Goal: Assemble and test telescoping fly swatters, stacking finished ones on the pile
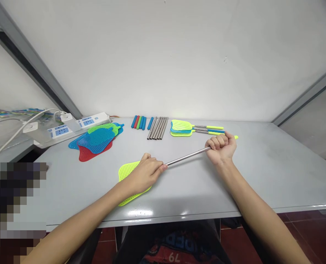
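Note:
A yellow-green fly swatter (128,169) with a metal telescopic rod lies across my two hands, its rod drawn out long. My left hand (148,170) is closed round the neck, where the mesh head meets the rod, and covers part of the head. At the other end my right hand (222,146) is wrapped round the grip, whose yellow-green tip shows past the fingers. Behind my right hand lie several swatters (181,126) with yellow-green and blue heads, rods and grips attached. Several loose metal rods (158,128) rest side by side at the back middle.
Left of the rods lie several coloured grips (139,122). Loose mesh heads (97,141) in blue, red and green overlap at the left. A white power strip (94,120) with plugs and cables runs along the back left. A white wall (163,58) stands behind the grey table (262,172).

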Demonstrator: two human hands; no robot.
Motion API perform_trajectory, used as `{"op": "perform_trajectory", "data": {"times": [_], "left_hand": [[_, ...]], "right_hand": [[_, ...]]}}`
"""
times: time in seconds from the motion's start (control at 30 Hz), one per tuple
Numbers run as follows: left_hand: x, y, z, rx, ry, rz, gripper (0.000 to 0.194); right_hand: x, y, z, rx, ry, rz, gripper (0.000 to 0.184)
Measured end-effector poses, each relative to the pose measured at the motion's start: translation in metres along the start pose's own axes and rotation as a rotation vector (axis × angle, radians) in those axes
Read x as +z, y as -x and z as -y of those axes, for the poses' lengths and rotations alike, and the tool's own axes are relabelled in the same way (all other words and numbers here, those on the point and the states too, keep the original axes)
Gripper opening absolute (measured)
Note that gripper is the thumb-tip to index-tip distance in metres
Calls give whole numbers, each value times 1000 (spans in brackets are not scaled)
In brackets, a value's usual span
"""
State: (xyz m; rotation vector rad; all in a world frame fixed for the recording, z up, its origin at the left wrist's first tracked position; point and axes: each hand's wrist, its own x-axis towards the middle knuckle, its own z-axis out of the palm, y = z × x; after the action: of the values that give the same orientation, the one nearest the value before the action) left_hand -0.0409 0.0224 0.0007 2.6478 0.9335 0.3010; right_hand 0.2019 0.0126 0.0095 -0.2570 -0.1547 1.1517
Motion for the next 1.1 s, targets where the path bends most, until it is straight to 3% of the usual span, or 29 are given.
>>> {"op": "perform_trajectory", "data": {"times": [1.1], "left_hand": [[4,0,-3,-20,78,30,38]], "right_hand": [[2,11,-17,53,28,11,37]]}}
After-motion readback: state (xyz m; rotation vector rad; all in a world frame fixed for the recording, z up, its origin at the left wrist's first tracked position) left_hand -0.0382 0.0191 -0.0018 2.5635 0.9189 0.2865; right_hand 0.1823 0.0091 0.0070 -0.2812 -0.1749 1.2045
